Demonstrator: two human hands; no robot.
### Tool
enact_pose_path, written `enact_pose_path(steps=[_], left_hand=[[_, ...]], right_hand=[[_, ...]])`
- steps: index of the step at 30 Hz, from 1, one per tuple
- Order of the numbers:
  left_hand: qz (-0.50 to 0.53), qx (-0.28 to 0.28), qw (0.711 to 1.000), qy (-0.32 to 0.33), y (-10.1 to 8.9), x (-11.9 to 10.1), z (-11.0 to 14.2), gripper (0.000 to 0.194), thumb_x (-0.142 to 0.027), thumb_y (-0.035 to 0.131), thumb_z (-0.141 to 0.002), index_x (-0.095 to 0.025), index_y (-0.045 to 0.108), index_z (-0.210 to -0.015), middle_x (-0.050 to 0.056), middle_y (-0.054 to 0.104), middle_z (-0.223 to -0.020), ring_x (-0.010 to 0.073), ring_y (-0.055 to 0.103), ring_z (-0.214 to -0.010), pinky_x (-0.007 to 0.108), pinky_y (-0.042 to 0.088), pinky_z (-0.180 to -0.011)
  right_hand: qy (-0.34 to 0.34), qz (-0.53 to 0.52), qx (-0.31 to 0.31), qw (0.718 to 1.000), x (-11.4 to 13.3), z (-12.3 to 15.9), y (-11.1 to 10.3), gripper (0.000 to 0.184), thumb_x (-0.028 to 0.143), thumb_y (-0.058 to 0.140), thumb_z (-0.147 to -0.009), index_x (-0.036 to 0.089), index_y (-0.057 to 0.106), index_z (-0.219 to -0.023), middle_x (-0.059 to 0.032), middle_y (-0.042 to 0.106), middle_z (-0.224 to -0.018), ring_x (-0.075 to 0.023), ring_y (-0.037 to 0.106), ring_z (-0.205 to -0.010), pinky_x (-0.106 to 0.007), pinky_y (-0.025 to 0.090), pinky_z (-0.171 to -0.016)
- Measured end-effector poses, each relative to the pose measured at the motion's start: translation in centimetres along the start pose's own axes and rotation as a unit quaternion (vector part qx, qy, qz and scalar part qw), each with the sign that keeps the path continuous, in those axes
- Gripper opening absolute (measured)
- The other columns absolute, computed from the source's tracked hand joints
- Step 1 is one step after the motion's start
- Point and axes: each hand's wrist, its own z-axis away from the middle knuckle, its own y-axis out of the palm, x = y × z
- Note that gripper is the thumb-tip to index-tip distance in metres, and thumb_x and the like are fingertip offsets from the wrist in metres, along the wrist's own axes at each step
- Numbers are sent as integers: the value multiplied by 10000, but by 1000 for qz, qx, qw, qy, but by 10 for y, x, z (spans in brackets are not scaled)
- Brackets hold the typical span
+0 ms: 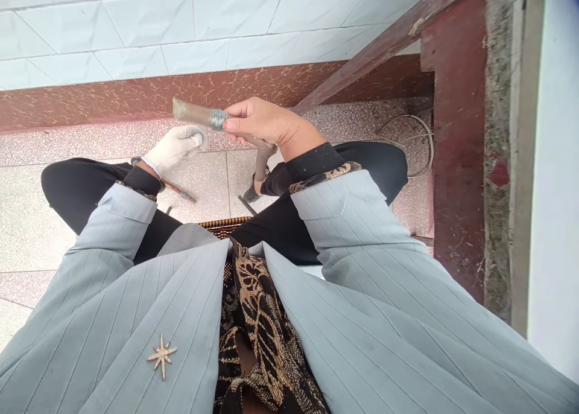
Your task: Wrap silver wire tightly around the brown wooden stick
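The grey jacket (181,305) lay nearest. Beyond it, the right hand's (266,123) bare fingers gripped a stick (192,113), its wire (218,119) binding just beside the fingertips and its blunt end reaching over the gloved left hand (172,149). The glove's fingers were curled in; whether they pinched anything, I could not tell. Below both sets of fingers spread a speckled tile floor (203,169), a thin rod (178,191) near the left cuff. Ahead rose a red skirting (136,103) and white-tiled wall (226,12); well to the right, a cable (432,145) and red post (461,130).
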Motion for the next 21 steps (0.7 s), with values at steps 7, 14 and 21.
enact_pose_path(steps=[7, 14, 21], left_hand=[[-63, 29, 998, -12, 15, -9, 3, 167, -288, 571, -894, -182, 653, -795, -24, 487, -621, 115, 420, -592, 273, 367, -604], [-116, 57, 992, 1, 14, -9, 4, 182, -295, 578, -854, -179, 675, -755, -20, 557, -653, 121, 474, -632, 282, 391, -666], [-52, 40, 998, -7, 6, -5, 2, 158, -310, 612, -844, -166, 671, -819, 2, 588, -713, 133, 524, -690, 286, 431, -709]], right_hand=[[112, 334, -136, 926, -22, -21, -1, 241, 408, 664, -976, 174, 713, -999, -85, 655, -845, -225, 582, -840, -342, 399, -735], [138, 438, 33, 888, -26, -24, 7, 226, 376, 732, -955, 163, 791, -1001, -98, 709, -873, -231, 616, -859, -354, 355, -735], [162, 248, 199, 934, -6, -8, 2, 116, 177, 705, -977, 84, 761, -1016, 53, 543, -571, -78, 454, -593, -283, 337, -665]])
